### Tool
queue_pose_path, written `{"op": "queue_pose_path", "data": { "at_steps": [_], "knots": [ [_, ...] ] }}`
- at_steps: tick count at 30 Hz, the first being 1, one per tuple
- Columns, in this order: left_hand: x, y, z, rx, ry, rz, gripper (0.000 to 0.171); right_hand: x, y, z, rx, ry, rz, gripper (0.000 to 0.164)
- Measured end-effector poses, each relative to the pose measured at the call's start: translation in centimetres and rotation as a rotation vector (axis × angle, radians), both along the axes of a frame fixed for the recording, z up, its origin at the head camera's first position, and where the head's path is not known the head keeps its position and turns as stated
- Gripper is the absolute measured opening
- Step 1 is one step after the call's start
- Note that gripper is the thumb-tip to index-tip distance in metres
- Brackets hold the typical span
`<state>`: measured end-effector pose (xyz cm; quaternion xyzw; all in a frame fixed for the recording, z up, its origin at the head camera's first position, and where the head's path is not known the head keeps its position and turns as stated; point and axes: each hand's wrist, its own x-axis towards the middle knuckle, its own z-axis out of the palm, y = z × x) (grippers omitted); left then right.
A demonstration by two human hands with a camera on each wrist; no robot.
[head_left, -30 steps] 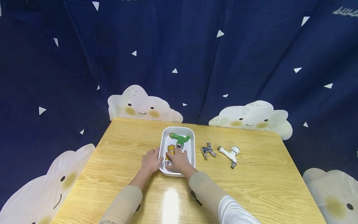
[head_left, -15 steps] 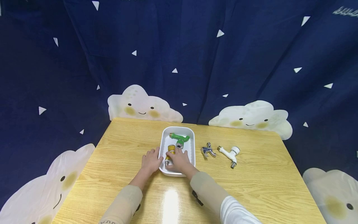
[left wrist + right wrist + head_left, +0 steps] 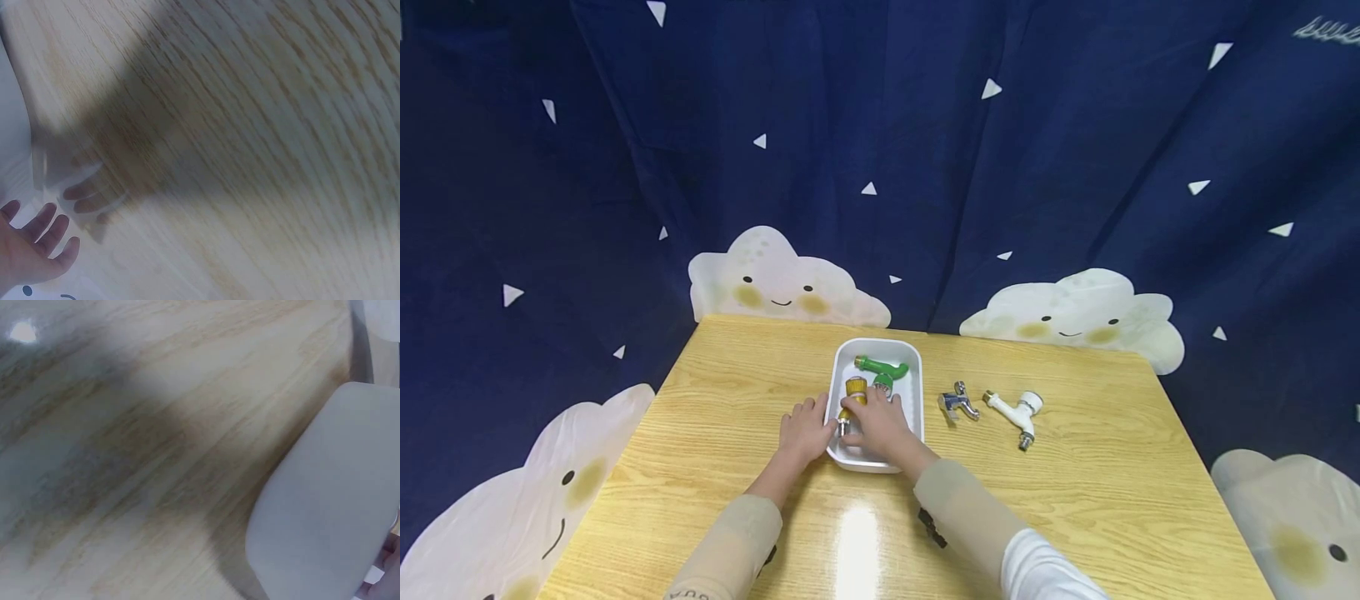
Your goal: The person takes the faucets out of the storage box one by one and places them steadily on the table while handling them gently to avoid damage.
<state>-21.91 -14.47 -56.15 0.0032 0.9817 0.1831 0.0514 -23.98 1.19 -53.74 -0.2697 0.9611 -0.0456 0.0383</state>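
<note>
A yellow faucet [image 3: 855,389] with a silver end is in the white tray [image 3: 837,454], and my right hand [image 3: 882,427] grips it by the middle with thumb and fingers. A green faucet [image 3: 883,368] lies beyond it, its knob partly behind my fingertips. My left hand [image 3: 805,429] rests at the tray's left side, thumb at the rim and fingers pointing forward. In the left wrist view the left hand [image 3: 37,247] has loosely spread fingers. The tray's outer wall [image 3: 331,494] hides most of my right hand in the right wrist view.
On the wooden table [image 3: 1075,500], right of the tray, lie a small chrome faucet [image 3: 958,402] and a white faucet [image 3: 1018,412]. A dark blue curtain [image 3: 850,125] with cloud figures hangs behind the table.
My right hand has shifted slightly away from me with the yellow faucet, which has moved a little left and toward the green faucet. My left hand and the tray have stayed in place.
</note>
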Motion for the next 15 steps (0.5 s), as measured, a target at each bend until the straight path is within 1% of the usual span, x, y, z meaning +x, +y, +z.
{"op": "queue_pose_path", "data": {
  "at_steps": [6,10,15],
  "knots": [
    [0.0,0.0,0.2,0.004,0.014,0.000,0.056,-0.1,0.5,1.2,0.000,0.006,-0.004,0.067],
    [0.1,0.0,0.3,0.007,-0.004,0.003,0.057,-0.2,0.8,1.9,-0.003,0.019,-0.008,0.065],
    [0.0,0.0,0.1,0.013,-0.009,0.009,0.058,-0.4,1.2,2.5,-0.028,0.014,-0.024,0.064]
  ]
}}
